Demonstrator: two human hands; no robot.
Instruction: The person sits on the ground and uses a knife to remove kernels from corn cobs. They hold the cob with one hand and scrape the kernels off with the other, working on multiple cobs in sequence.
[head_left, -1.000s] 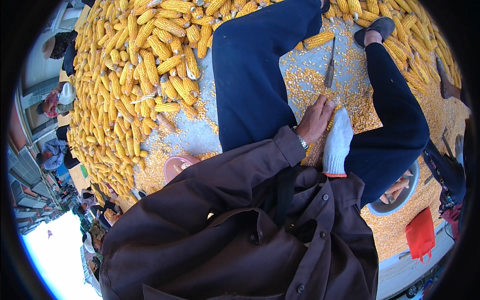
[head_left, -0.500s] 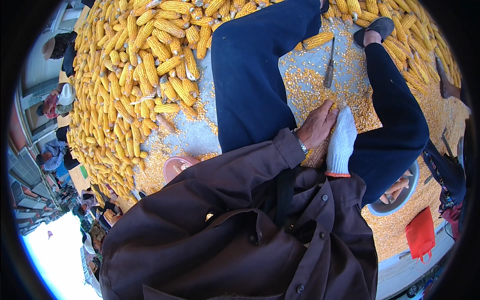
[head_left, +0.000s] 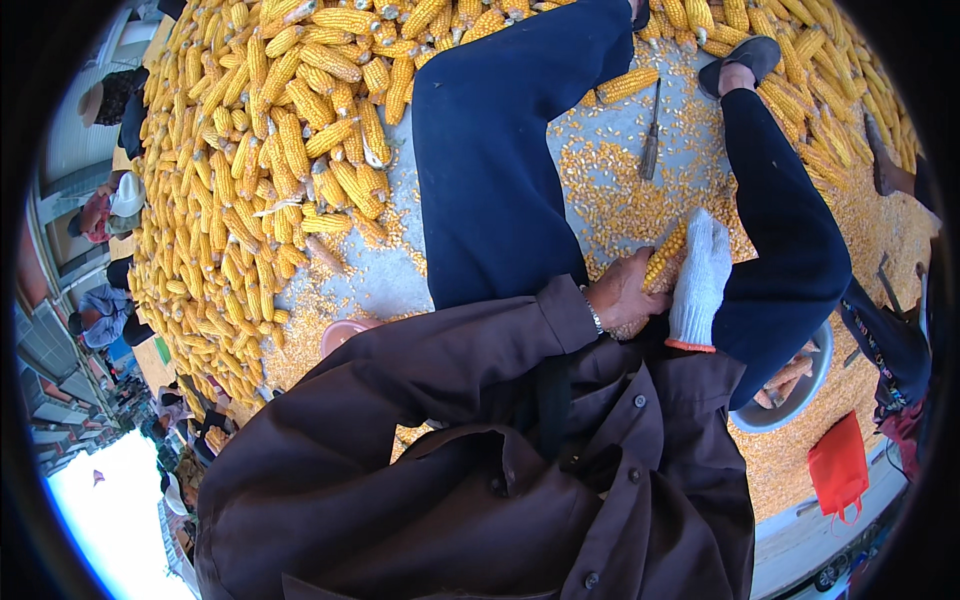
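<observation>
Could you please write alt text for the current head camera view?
A bare left hand grips a partly shelled corn cob beside a white-gloved right hand. A slim tool lies among loose kernels beyond them, and a big heap of yellow cobs spreads at left.

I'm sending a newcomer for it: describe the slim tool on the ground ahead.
Between the person's dark trouser legs is grey ground strewn with kernels. Beyond the gloved right hand lies the tool. Thin, dark and thicker toward one end, it looks nothing like the yellow cob near its tip.
</observation>
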